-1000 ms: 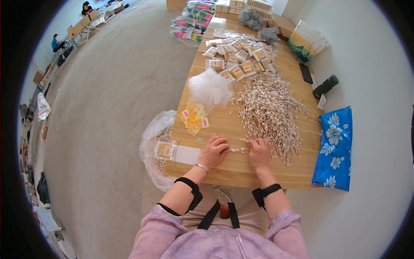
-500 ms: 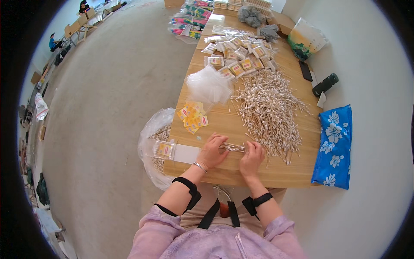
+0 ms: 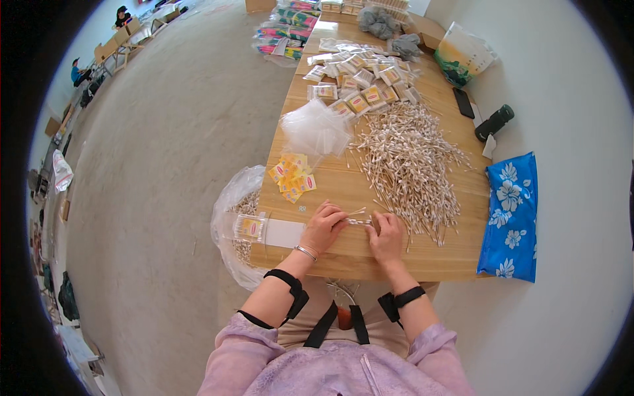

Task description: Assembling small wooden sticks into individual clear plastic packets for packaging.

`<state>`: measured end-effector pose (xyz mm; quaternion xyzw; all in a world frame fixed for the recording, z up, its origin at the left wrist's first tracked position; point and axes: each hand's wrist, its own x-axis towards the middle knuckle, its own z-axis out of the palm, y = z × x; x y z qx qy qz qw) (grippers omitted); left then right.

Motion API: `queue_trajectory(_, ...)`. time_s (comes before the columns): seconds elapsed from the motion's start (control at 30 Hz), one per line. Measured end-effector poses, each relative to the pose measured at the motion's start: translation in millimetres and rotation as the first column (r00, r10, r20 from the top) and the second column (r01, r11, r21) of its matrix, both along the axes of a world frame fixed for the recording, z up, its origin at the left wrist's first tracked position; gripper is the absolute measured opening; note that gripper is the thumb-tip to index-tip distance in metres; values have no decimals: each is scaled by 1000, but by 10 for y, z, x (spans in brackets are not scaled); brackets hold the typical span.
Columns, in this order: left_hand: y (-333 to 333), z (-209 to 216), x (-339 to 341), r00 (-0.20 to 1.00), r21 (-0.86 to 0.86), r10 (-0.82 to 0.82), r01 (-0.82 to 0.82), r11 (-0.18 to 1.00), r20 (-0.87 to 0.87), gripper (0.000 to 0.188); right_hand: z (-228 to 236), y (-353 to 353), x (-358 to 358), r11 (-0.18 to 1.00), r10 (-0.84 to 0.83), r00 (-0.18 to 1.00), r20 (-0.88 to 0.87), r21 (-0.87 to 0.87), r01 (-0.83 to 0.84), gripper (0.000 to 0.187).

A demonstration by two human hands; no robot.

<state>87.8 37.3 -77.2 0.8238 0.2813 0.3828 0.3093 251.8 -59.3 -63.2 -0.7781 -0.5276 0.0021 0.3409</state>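
Note:
Near the table's front edge, a small bundle of cotton swabs (image 3: 358, 222) lies sideways between my two hands. My left hand (image 3: 323, 228) is closed around its left end, and one or two swabs stick out at an angle above the rest. The fingers of my right hand (image 3: 386, 235) are curled against the right end. To the right and beyond spreads a big loose pile of cotton swabs (image 3: 416, 165). Left of my left hand lies a white card strip (image 3: 285, 233), beside a filled clear packet of swabs (image 3: 249, 228) with a yellow label.
Yellow labels (image 3: 292, 177) and clear empty bags (image 3: 316, 129) lie at the table's left. Many filled packets (image 3: 363, 86) are heaped farther back. A plastic bag of swabs (image 3: 224, 198) hangs at the left edge. On the right are a blue flowered pouch (image 3: 510, 218), black bottle (image 3: 494, 123) and phone (image 3: 464, 103).
The bundle between my hands looks thinner and shorter in view, and a swab or two now juts out at an angle. My right hand has shifted slightly; the whole view has tilted a little.

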Motion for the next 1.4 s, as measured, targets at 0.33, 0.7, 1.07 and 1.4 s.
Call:
queue_trajectory(0.33, 21, -16, -4, 1000, 19, 26, -26, 999, 0, 13, -56, -71, 125, 986, 168, 985, 29, -31, -167, 11)
queue_trajectory(0.7, -74, 62, 43, 978, 89, 126, -112, 990, -165, 14, -11, -456, 237, 998, 7, 997, 70, -64, -2, 8)
queue_trajectory(1.07, -26, -10, -53, 998, 122, -35, 41, 992, -47, 12, -51, 55, 90, 991, -102, 992, 69, -81, 108, 6)
queue_trajectory(1.4, -241, 5, -51, 976, 211, 111, -70, 975, -186, 38, -121, 221, -155, 963, 249, 949, -192, -56, -264, 10)
